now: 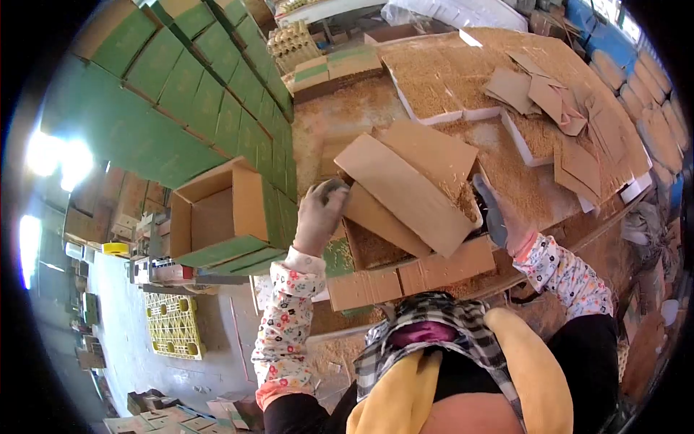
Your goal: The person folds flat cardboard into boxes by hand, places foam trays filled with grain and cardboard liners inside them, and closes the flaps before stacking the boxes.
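Observation:
An open cardboard box [372, 286] sits in front of me on the work surface, its flaps folded outward. Loose cardboard sheets [405, 195] lie at a slant across its top, and brown shavings or grains show at its right side. My left hand [318, 220], in a pale glove with dark fingertips, is at the left edge of the sheets. Its fingers are curled, and what they grip is hidden. At the right side of the box, my right hand [495, 217], in a grey-palmed glove, has its fingers stretched out along the edge.
Stacked green-and-brown cartons [195, 94] rise at the left, beside an open empty carton [217, 210]. White-edged trays of brown grains [448, 79] and flat cardboard pieces [553, 101] cover the far right. A yellow pallet [173, 325] lies on the floor. Egg trays [293, 43] stand behind.

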Tool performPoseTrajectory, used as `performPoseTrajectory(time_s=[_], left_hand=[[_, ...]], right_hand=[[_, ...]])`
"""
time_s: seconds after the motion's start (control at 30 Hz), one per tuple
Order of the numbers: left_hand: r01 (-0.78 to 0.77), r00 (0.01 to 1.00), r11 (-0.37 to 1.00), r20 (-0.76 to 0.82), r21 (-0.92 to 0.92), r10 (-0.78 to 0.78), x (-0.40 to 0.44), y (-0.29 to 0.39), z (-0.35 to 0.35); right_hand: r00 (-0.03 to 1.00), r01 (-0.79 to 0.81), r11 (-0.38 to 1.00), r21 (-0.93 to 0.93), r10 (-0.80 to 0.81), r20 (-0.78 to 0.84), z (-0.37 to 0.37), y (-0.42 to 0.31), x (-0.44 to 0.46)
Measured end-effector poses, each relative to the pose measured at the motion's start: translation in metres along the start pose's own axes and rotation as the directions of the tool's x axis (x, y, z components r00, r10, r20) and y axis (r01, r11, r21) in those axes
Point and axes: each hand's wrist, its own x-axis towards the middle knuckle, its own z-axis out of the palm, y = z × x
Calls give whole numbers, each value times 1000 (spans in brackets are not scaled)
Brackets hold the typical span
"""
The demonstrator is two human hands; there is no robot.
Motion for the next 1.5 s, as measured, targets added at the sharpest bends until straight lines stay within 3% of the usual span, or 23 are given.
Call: performPoseTrajectory(time_s=[0.1,0.2,0.23,0.4,0.53,0.6,0.63,0.73,0.8,0.83,0.97,1.0,1.03,1.07,1.1,1.17,1.2,1.23,1.37,1.4,1.43,1.47,1.5], left_hand=[[-60,996,718,92,693,-6,-18,64,20],[7,990,490,63,872,-126,-8,68,45],[0,997,461,38,887,-73,-5,63,48],[30,997,971,57,237,-45,34,50,30],[-4,999,943,-50,-331,-14,51,122,20],[-342,912,933,-277,-108,302,66,142,15],[-460,872,888,-190,4,452,60,145,12],[-761,648,587,275,277,710,39,144,14],[-824,539,415,760,386,363,1,106,41],[-840,466,393,868,374,170,-14,79,54],[-848,308,503,927,165,215,-22,-6,56],[-845,267,532,910,62,318,-16,-17,66],[-801,313,559,946,215,83,-21,35,60],[-785,220,595,975,174,4,-12,26,62],[-621,264,761,964,188,-23,-2,12,65],[-684,572,660,790,311,221,-9,50,45],[-458,812,703,578,544,83,-14,60,61],[-459,847,610,526,646,80,-14,37,83],[-491,671,641,725,590,-154,8,52,94],[-437,655,822,755,365,13,24,35,81],[-542,810,712,503,446,301,21,46,67],[-563,795,577,196,592,574,17,55,50],[-358,921,867,-20,347,388,11,46,41]], right_hand=[[994,35,967,-251,-8,111,-16,21,19],[978,202,432,-879,-143,155,-20,22,21],[972,212,454,-866,-190,139,-20,20,19],[931,292,675,-678,-364,39,-37,29,27],[944,306,944,-121,-317,-87,-48,13,56],[965,247,962,119,-233,-123,-59,-21,73],[961,256,955,149,-235,-147,-71,-45,75],[737,273,697,-663,-595,-322,-137,-52,97],[287,124,260,-958,-933,-216,-128,-51,79],[357,287,226,-931,-927,-115,-93,-62,53],[690,514,-338,-789,-383,614,10,-21,20],[872,485,-187,-854,33,488,11,4,33],[837,491,-170,-855,366,408,7,30,54],[811,533,-121,-837,356,465,-5,47,70],[857,436,-71,-897,336,390,11,20,64],[954,277,42,-960,106,280,13,-7,53],[958,285,-62,-956,23,284,15,-10,49],[898,397,-238,-886,-97,428,2,21,58],[781,455,58,-888,453,430,5,-4,105],[859,418,293,-860,182,479,-14,-9,103],[866,473,488,-733,-104,489,-29,-20,97],[792,593,316,-740,-396,465,-44,-27,97],[787,604,435,-668,-455,416,-61,-44,87]])
